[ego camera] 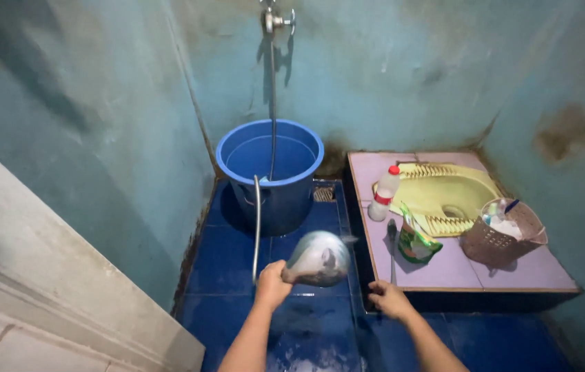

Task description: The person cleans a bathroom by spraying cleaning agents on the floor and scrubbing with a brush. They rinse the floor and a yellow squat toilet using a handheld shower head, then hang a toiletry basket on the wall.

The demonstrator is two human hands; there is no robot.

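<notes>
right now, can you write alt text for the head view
The left hand holds a round metal water scoop over the dark blue tiled floor, while the right hand rests on the raised platform's edge. Behind stand a blue plastic bucket and a yellow squat toilet.

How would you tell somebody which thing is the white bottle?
Look at the raised lilac tiled step beside the blue bucket. The white bottle stands at its left edge, by the yellow squat toilet. It alone has a red cap and red band.
</notes>
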